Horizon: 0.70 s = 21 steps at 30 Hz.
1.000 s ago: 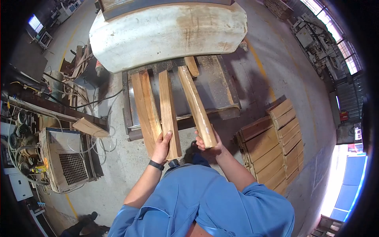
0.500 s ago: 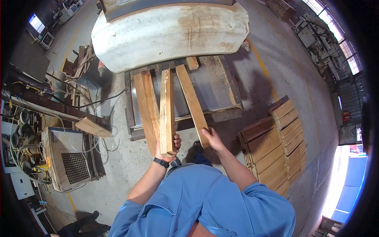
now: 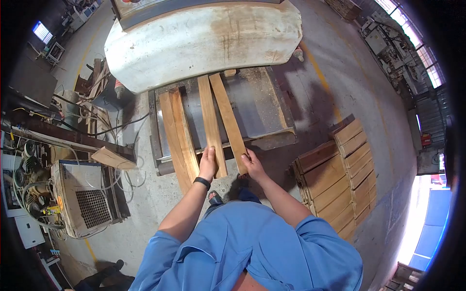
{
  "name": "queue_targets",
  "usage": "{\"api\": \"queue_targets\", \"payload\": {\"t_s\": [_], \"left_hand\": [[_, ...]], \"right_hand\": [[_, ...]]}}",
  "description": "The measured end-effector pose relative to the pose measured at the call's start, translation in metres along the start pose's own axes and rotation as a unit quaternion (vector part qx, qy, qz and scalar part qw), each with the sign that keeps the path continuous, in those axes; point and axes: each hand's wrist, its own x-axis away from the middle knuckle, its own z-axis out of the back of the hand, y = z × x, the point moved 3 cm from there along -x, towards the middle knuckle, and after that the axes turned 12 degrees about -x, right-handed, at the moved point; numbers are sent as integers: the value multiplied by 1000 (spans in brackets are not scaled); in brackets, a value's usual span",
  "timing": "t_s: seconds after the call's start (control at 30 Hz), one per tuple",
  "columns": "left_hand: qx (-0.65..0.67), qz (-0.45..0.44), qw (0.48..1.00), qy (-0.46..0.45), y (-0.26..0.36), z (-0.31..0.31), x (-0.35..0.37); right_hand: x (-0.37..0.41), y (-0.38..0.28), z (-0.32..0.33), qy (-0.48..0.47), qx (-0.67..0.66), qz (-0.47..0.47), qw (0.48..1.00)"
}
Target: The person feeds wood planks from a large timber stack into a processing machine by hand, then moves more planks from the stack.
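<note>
My left hand [image 3: 208,164] is closed on the near end of a wooden plank [image 3: 209,114], its thumb on top. That plank lies flat, its far end on the metal bed [image 3: 252,106] of a white-hooded machine [image 3: 204,43]. In my right hand [image 3: 253,165] is the near end of a second plank [image 3: 226,114], gripped at its right edge. The two planks nearly touch at their far ends and spread apart toward me. Left of them, two more boards [image 3: 177,131] lie side by side, overhanging the bed's front edge.
A small wood piece [image 3: 230,72] sits at the hood's lower edge. Stacked boards [image 3: 335,179] stand on the floor at my right. A compressor-like unit [image 3: 31,189], a grated box [image 3: 87,194] and hoses are on the left.
The plank in my left hand has turned from its narrow edge to lie flat and moved forward. My right hand's plank has shifted forward and left. The small wood piece is farther under the hood.
</note>
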Motion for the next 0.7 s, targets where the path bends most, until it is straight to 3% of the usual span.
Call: {"api": "queue_targets", "payload": {"t_s": [0.07, 0.17, 0.23, 0.3, 0.37, 0.4, 0.7], "left_hand": [[-21, -39, 999, -1, 9, -13, -2], [-186, -16, 982, 4, -19, -19, -22], [-329, -22, 942, 58, -26, -25, -19], [-345, -13, 937, 51, 3, -24, -2], [-361, -35, 930, 65, 13, -21, 4], [-344, -46, 936, 62, 11, -19, 4], [-156, -30, 987, 24, -20, 8, 1]], "right_hand": [[1, -21, -6, -16, 58, -11, 998], [8, -29, -5, -23, 204, 25, 978], [29, -57, -12, -37, 307, 109, 945], [48, -99, -25, -98, 403, 161, 896], [47, -94, -25, -134, 467, 220, 846], [46, -92, -27, -152, 497, 250, 817], [11, -105, -39, -152, 472, 310, 811]]}}
